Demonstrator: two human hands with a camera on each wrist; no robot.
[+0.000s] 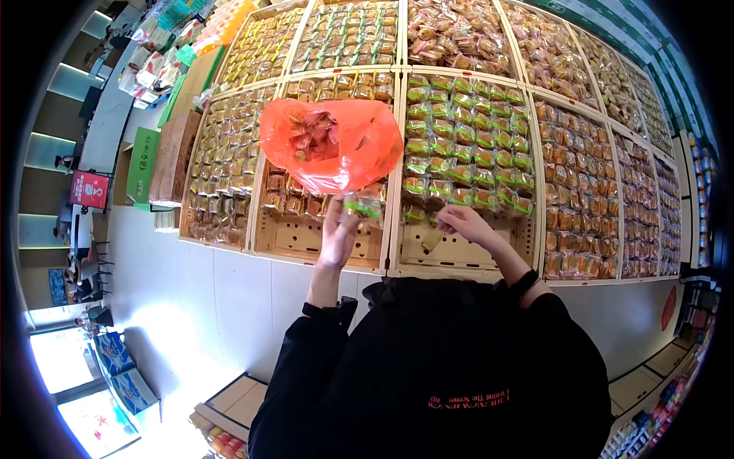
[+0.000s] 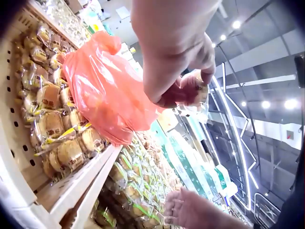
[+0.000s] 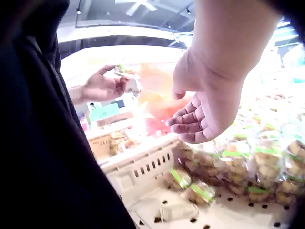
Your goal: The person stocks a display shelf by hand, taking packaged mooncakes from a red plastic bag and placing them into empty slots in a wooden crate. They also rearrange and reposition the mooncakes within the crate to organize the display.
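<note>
My left hand pinches a clear-wrapped pastry with a green label, lifted over the front of the crates. Just beyond it a red plastic bag lies on rows of packed pastries, with red-wrapped pieces inside. My right hand hovers over the front of the neighbouring crate, its fingers loosely bent and holding nothing. In the right wrist view, green-labelled pastries sit in the crate below that hand. A flat translucent wrapper lies on the crate floor beside them.
Wooden-framed crates of wrapped pastries stretch left, right and away from me, with raised dividers between them. A green box and a wooden box stand beyond the left end. Pale floor runs along the near side.
</note>
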